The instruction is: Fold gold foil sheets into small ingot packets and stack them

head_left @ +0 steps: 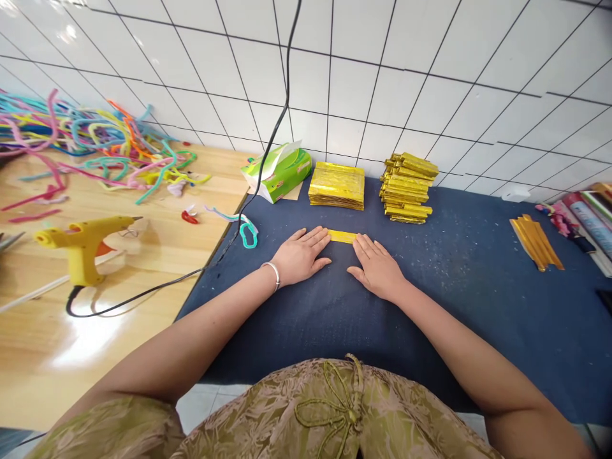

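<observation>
A narrow gold strip lies flat on the dark blue cloth. Its left end is under the fingertips of my left hand, which wears a silver bracelet. The fingertips of my right hand rest on the strip's right end. Both hands lie flat, palms down, thumbs apart from the fingers and pointing inward. Behind them stands a neat stack of flat gold sheets. To its right is a pile of folded gold pieces.
A green tissue pack sits by the tiled wall. At left on the wooden table are a yellow glue gun and tangled pipe cleaners. A black cord hangs down. At right are orange-gold strips and books.
</observation>
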Demonstrator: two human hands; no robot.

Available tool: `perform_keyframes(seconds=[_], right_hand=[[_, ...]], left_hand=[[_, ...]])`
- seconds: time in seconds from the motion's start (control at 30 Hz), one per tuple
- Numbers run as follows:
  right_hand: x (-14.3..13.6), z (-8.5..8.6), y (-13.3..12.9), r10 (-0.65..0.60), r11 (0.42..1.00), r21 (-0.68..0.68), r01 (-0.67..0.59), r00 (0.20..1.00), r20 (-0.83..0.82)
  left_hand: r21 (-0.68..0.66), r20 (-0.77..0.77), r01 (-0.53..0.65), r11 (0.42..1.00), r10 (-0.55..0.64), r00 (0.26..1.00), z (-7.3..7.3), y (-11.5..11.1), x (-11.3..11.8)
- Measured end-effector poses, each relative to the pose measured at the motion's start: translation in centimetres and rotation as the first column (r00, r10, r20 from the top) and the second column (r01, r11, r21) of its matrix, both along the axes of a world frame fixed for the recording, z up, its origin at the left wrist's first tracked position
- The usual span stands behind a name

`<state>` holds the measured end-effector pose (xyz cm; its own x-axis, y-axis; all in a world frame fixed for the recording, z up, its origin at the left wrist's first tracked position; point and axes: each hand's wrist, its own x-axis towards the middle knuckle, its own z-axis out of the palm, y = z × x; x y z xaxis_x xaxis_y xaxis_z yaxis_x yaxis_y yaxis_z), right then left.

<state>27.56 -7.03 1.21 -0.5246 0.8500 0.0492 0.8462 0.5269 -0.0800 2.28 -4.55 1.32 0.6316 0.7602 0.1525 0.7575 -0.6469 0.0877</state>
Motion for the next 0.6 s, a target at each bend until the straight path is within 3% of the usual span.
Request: perform_keyframes(seconds=[0.13,0.27,0.43,0.6], right_hand=[[-0.7,1.2,0.4,0.001,1.0,0.021,-0.002,0.999,0.037],[-3.6,2.0,2.1,0.034,0.999,0.0,-0.034,0.999,-0.002],[-7.1,0.3,4.0,0.062,0.996,-0.059,-0.069,0.991,-0.12],[-5.4,-0.4,4.0,0.102,0.992,-0.064,-0.107,0.991,-0.082]], left_hand=[[0.006,0.004,-0.008,1.0,0.008,1.0,0.0,-0.1,0.4],[0.005,0.011,-0.014,1.0,0.014,1.0,0.0,-0.1,0.6],[0.005,0.003,0.009,1.0,-0.009,1.0,0.0,0.0,0.4],[-0.013,0.001,-0.004,1.0,0.004,1.0,0.2,0.0,0.2]])
